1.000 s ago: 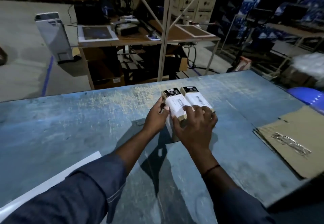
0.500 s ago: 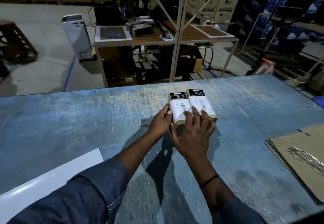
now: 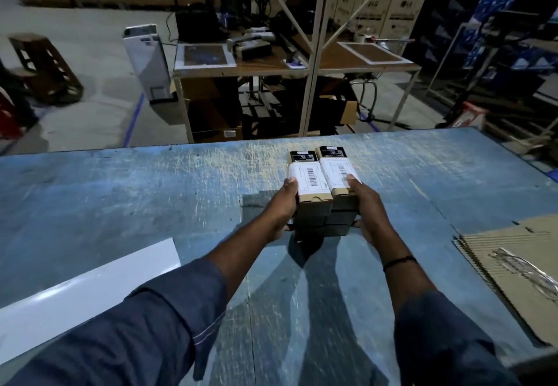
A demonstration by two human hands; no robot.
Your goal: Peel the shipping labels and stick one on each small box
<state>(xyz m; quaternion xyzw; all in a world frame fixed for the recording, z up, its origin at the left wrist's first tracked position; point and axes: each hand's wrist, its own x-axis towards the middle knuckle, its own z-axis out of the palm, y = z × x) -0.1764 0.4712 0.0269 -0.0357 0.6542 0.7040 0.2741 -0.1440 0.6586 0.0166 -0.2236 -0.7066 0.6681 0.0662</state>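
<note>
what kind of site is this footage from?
Likely a warehouse packing area: stacked cartons along the back wall, metal racking over a workbench, and labelled small boxes on a worn blue table.

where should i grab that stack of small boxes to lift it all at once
Grip the stack of boxes by its two outer side faces, low down, coming in from left and right at once. It is two columns side by side and several layers high, so inward pressure likely keeps it together. The left hand and right hand already clasp those sides.
</note>
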